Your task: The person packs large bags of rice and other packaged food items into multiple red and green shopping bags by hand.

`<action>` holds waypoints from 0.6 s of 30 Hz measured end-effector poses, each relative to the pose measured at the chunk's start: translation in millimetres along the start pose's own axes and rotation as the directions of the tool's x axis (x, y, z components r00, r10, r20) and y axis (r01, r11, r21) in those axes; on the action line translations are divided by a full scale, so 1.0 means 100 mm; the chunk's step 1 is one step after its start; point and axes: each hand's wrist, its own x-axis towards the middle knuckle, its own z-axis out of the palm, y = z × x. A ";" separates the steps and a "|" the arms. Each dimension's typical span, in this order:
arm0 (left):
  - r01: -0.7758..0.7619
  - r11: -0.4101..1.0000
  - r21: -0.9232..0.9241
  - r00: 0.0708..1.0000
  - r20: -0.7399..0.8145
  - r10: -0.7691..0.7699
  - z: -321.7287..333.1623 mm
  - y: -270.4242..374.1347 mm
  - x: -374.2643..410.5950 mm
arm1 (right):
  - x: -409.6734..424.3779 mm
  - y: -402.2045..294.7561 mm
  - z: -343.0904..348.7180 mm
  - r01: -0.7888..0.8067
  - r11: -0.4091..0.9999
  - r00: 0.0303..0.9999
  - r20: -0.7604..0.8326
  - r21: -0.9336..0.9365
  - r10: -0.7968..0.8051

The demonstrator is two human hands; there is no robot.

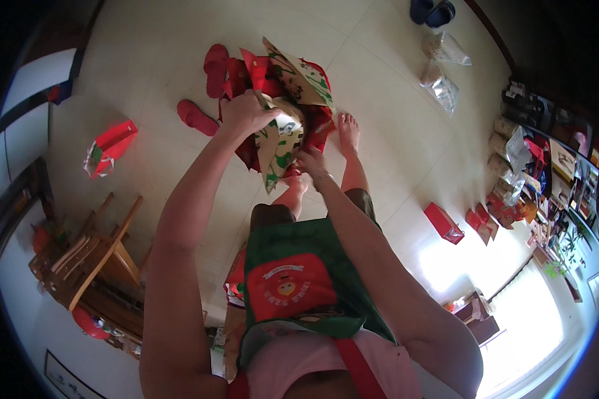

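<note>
A tan paper bag with green and black print (pixel 279 134) is between my two hands, above a large red bag (pixel 324 124) on the floor. My left hand (pixel 247 113) grips the upper left edge of the tan bag. At its lower right edge, my right hand (pixel 312 162) has curled fingers; whether they pinch the paper is hard to see. Another tan printed piece, a bag or sheet (pixel 299 75), sticks up out of the red bag. A green bag or apron with a red printed patch (pixel 292 287) hangs at my front.
Red slippers (pixel 197 117) lie beside the red bag, near my bare feet (pixel 349 130). A small red bag (pixel 111 149) stands at left, above a wooden chair (pixel 100 254). A red box-like bag (pixel 443 223) and clear plastic bags (pixel 442 87) are at right, near cluttered shelves.
</note>
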 end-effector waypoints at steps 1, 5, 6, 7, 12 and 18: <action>-0.005 1.000 0.016 0.998 -0.058 0.006 0.08 -0.06 0.07 | 0.25 0.12 0.10 -0.018 0.989 0.999 -0.042 -0.150 0.011; -0.040 0.986 -0.163 0.995 -0.101 0.024 -0.07 -0.27 0.15 | 0.29 0.19 0.10 -0.047 0.996 0.968 -0.251 -0.077 0.026; -0.041 0.981 -0.191 0.989 -0.149 0.012 -0.02 -0.42 0.19 | 0.18 0.33 0.06 0.076 0.954 0.939 -0.301 -0.290 -0.166; -0.077 0.969 -0.235 0.989 -0.143 0.044 -0.08 -0.43 0.19 | 0.06 0.41 0.00 0.172 0.851 0.879 -0.312 -0.496 -0.360; -0.122 0.931 -0.344 0.992 -0.084 0.099 -0.08 -0.53 0.22 | 0.10 0.35 -0.27 -0.048 0.196 0.924 -0.118 -0.979 -0.365; 0.053 0.932 -0.358 0.989 0.146 0.000 -0.13 -0.34 0.17 | 0.47 0.02 -0.25 -0.336 0.021 0.902 -0.328 -0.942 -0.280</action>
